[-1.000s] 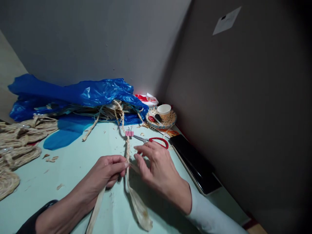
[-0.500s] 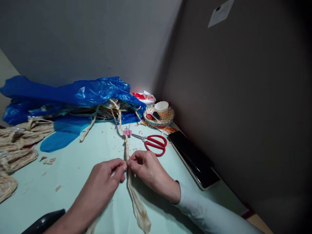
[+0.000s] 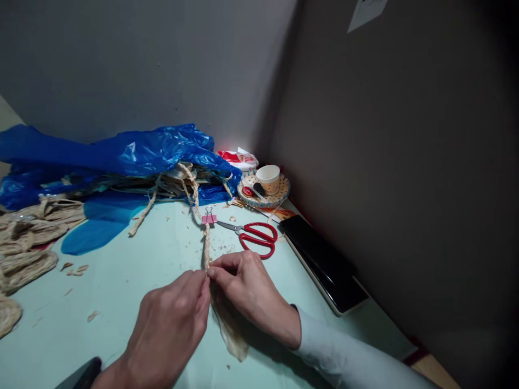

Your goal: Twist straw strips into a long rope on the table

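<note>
A thin plaited straw cord [image 3: 206, 246] runs down the pale green table [image 3: 133, 259] from a pink binder clip [image 3: 209, 218] to my hands. My left hand [image 3: 172, 324] and my right hand [image 3: 245, 289] meet at the cord's near end, fingertips pinched together on the straw strands. A wide loose strand [image 3: 231, 335] trails from under my right hand toward me. Behind the clip the cord leads into a pile of straw under a blue plastic bag [image 3: 121, 156].
Red-handled scissors [image 3: 255, 237] lie just beyond my right hand. A black phone [image 3: 324, 262] rests along the right wall. A paper cup [image 3: 268, 177] stands on a woven plate in the corner. Braided straw coils [image 3: 24, 243] and scraps lie at the left.
My right hand closed in from an open spread to pinch the strands beside my left hand. Both hands have moved a little nearer me, and the left hand has rolled over the strand.
</note>
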Action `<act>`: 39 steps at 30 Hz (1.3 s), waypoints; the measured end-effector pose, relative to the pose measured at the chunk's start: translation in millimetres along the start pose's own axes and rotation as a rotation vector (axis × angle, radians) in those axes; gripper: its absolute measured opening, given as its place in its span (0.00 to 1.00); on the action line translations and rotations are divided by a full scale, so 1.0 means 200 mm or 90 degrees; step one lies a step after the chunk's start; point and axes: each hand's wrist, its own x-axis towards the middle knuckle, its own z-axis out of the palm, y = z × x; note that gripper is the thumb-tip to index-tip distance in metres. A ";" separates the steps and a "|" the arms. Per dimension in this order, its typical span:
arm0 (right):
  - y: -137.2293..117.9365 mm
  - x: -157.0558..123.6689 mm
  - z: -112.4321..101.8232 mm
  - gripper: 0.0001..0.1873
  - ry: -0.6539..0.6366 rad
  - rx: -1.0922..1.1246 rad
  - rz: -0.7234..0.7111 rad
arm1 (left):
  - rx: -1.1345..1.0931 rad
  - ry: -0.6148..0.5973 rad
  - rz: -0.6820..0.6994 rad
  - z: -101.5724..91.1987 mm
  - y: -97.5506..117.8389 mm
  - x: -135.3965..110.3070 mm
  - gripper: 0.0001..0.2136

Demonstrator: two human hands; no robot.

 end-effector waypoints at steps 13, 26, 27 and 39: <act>-0.01 0.03 -0.01 0.08 -0.049 0.240 0.128 | 0.015 0.031 0.107 -0.04 0.03 -0.04 0.13; -0.03 0.02 -0.03 0.10 -0.106 0.359 0.137 | -0.894 -0.271 -0.511 -0.04 -0.05 0.12 0.13; -0.03 0.02 -0.03 0.08 -0.114 0.327 0.140 | -0.891 -0.275 -0.523 -0.04 -0.05 0.12 0.13; -0.08 -0.07 -0.05 0.09 -0.045 -0.325 -0.053 | -0.705 -0.263 -0.482 0.02 -0.06 0.07 0.15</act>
